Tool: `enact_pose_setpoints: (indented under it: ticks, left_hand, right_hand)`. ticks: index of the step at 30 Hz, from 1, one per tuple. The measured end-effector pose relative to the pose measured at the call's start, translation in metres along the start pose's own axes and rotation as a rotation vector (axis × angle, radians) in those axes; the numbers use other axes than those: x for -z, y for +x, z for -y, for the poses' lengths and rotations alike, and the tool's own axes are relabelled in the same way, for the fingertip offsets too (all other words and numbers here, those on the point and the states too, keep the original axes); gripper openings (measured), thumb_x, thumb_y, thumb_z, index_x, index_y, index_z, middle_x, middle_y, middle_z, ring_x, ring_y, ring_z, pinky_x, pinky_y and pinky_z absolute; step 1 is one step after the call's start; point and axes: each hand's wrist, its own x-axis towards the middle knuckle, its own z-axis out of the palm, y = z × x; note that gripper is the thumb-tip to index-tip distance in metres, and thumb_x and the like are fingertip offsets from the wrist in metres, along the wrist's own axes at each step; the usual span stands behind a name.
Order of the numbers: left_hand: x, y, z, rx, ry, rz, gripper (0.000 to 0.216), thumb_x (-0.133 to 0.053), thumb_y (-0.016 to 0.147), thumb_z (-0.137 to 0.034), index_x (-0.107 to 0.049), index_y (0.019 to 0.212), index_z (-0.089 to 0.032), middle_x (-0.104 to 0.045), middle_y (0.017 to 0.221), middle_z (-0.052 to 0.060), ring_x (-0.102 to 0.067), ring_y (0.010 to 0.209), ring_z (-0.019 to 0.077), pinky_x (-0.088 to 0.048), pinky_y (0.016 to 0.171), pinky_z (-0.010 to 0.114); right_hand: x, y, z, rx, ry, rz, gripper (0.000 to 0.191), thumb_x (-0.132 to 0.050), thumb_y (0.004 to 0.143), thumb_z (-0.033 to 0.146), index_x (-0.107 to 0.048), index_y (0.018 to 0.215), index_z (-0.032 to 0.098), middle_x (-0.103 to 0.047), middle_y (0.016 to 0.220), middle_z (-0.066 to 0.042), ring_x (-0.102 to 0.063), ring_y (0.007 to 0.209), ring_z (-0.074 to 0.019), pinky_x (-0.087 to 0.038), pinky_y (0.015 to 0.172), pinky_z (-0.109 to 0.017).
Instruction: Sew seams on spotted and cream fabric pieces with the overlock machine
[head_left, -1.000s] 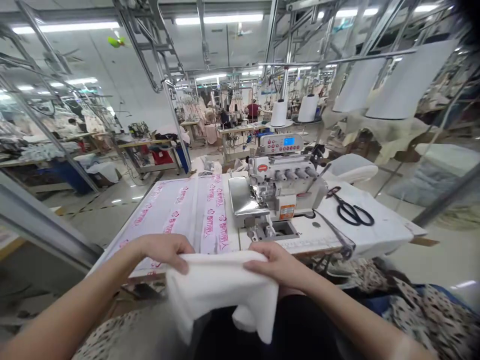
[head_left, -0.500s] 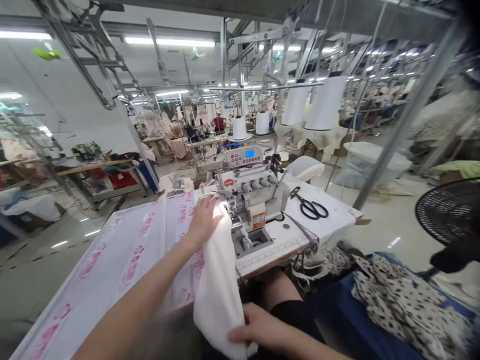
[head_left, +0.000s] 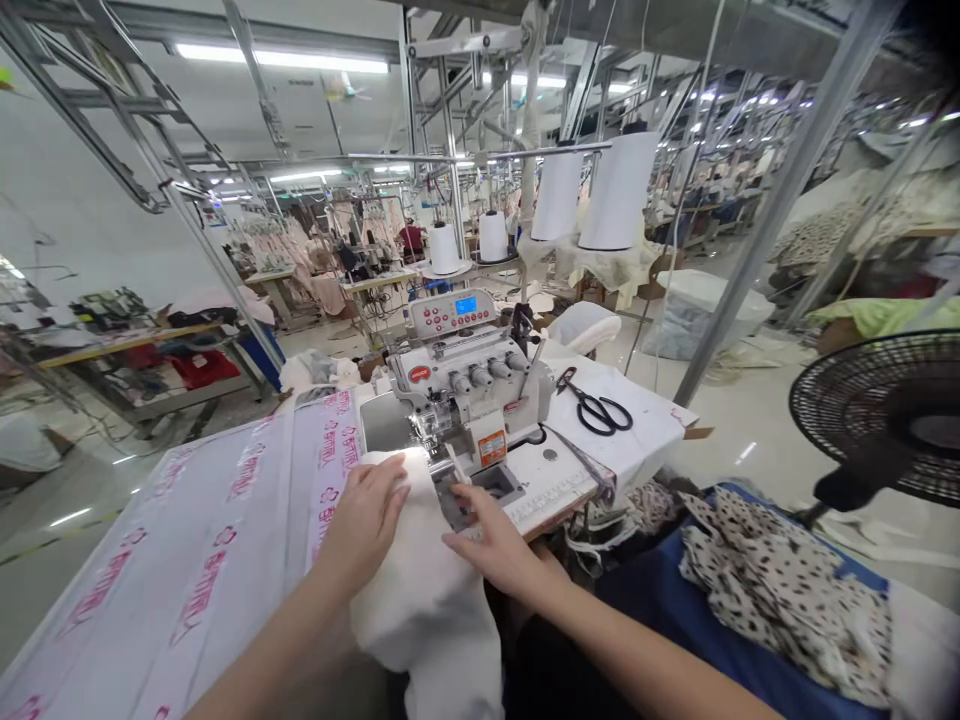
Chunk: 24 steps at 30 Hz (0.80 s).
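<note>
A white piece of cloth (head_left: 427,600) hangs from the front of an overlock sewing machine (head_left: 472,385) down over my lap. My left hand (head_left: 371,510) lies on the cloth's upper left, its fingers curled together on the fabric close to the needle area. On the other side, my right hand (head_left: 491,540) is at the cloth's right edge, in front of the machine's lower plate. Its thumb and forefinger are apart, with the thumb touching the cloth. Black-handled scissors (head_left: 600,412) rest on the white-covered table right of the machine.
Printed plastic sheeting (head_left: 225,560) covers the table on the left. White thread cones (head_left: 619,195) stand behind the machine. At the right are a black fan (head_left: 892,410) and dotted fabric (head_left: 787,590) on a blue cover. A metal post (head_left: 780,210) rises beyond the table.
My right hand has moved up from the cloth's lower end to the machine front, letting go there. My left hand and the cloth's top edge have come back from the needle area. The view has shifted.
</note>
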Motion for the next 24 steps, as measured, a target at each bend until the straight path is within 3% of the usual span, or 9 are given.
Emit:
enact_pose_setpoints:
  ticks: [2, 6, 10, 18, 24]
  left_hand:
    - [-0.002, 0.0, 0.0, 0.008, 0.011, 0.014, 0.037, -0.035, 0.09, -0.034, -0.047, 0.121, -0.018, -0.06, 0.097, 0.009, -0.048, 0.097, 0.0241, -0.043, 0.084, 0.041]
    - [-0.01, -0.001, 0.002, -0.039, 0.032, 0.031, 0.039, -0.035, 0.09, -0.033, -0.044, 0.126, -0.019, -0.056, 0.108, 0.01, -0.045, 0.106, 0.025, -0.041, 0.089, 0.044]
    - [-0.016, 0.006, 0.007, -0.062, 0.029, 0.063, 0.039, -0.033, 0.09, -0.032, -0.041, 0.126, -0.018, -0.046, 0.13, 0.009, -0.037, 0.121, 0.024, -0.034, 0.1, 0.045]
    - [-0.019, 0.028, 0.006, -0.065, 0.062, 0.108, 0.039, -0.029, 0.091, -0.033, -0.04, 0.125, -0.018, -0.043, 0.133, 0.009, -0.036, 0.124, 0.0236, -0.034, 0.1, 0.045]
    - [-0.019, 0.016, 0.021, -0.171, 0.043, 0.059, 0.04, -0.033, 0.087, -0.039, -0.037, 0.125, -0.025, -0.042, 0.134, 0.006, -0.039, 0.122, 0.0264, -0.033, 0.102, 0.048]
  right_hand:
    - [-0.009, 0.009, -0.004, -0.1, 0.108, 0.102, 0.052, -0.066, 0.067, 0.025, -0.05, 0.116, 0.015, -0.058, 0.098, -0.007, -0.055, 0.085, -0.0185, -0.045, 0.071, -0.028]
    - [-0.022, 0.007, -0.008, -0.161, 0.171, 0.223, 0.014, -0.06, 0.072, 0.021, -0.064, 0.083, 0.014, -0.06, 0.07, 0.0, -0.052, 0.065, -0.0145, -0.041, 0.06, -0.024]
    - [-0.019, 0.007, -0.009, -0.142, 0.175, 0.167, 0.015, -0.059, 0.073, 0.021, -0.066, 0.082, 0.013, -0.063, 0.072, -0.001, -0.054, 0.067, -0.0154, -0.041, 0.063, -0.024]
    - [-0.011, 0.021, -0.022, -0.125, 0.145, 0.105, 0.018, -0.059, 0.074, 0.025, -0.065, 0.086, 0.012, -0.062, 0.077, -0.003, -0.055, 0.072, -0.0166, -0.041, 0.062, -0.023]
    - [-0.006, -0.021, -0.018, -0.098, 0.114, 0.201, 0.022, -0.064, 0.073, 0.028, -0.065, 0.091, 0.015, -0.063, 0.079, 0.0, -0.055, 0.073, -0.0148, -0.041, 0.063, -0.02]
